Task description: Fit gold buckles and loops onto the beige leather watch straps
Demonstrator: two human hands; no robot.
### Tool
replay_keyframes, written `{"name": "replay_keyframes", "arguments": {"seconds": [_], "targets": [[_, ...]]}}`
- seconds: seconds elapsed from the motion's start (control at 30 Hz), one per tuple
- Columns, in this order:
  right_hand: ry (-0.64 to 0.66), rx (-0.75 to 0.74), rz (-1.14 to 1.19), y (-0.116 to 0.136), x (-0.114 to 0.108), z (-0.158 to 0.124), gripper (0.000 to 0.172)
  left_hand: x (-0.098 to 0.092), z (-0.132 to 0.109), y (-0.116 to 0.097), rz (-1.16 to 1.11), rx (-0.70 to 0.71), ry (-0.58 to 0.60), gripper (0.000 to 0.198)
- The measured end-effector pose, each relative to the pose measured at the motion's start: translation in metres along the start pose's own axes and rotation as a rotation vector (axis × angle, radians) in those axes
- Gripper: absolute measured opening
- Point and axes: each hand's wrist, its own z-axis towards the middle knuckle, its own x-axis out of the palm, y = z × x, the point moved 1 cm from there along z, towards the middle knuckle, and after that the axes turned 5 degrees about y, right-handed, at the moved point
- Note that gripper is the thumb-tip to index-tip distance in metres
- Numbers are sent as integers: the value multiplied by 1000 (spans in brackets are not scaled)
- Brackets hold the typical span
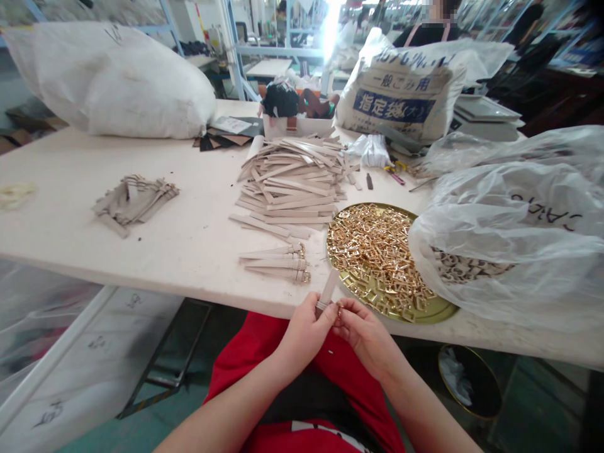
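Note:
My left hand (pixel 306 324) is closed on a beige strap (pixel 329 286), whose free end points up toward the table. Close against it, my right hand (pixel 359 330) pinches a small gold buckle (pixel 339 310) at the strap's lower end. Fingers partly hide where the two pieces meet. Just beyond the hands, several straps with gold buckles (pixel 278 264) lie in a small group. A round gold tray (pixel 446 313) to the right holds a heap of loose gold buckles (pixel 377 251). Behind the group is a big pile of plain beige straps (pixel 292 182).
A clear plastic bag (pixel 519 239) with small beige pieces overlaps the tray's right side. Another strap bundle (pixel 136 201) lies left. Big white sacks (pixel 123 82) and a printed bag (pixel 401 94) stand behind. Yellow-handled snips (pixel 395 174) lie near the back. A person (pixel 431 28) is in the background.

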Motion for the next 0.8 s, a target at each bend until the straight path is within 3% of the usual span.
{"name": "replay_keyframes", "arguments": {"seconds": [0.1, 0.27, 0.4, 0.6, 0.8], "targets": [[-32, -24, -18, 1, 1, 0, 20, -1, -2, -1, 69, 22, 63, 24], [-75, -153, -214, 0, -4, -1, 25, 0, 2, -2, 13, -28, 39, 20], [-133, -218, -315, 2, -9, 1, 25, -3, 2, 1, -140, -72, 198, 27], [-98, -46, 96, 8, -15, 5, 29, -19, -9, 9, -133, -156, 332, 34], [22, 58, 108, 8, -13, -1, 27, -27, -13, -2, -57, -116, 455, 33]]}}
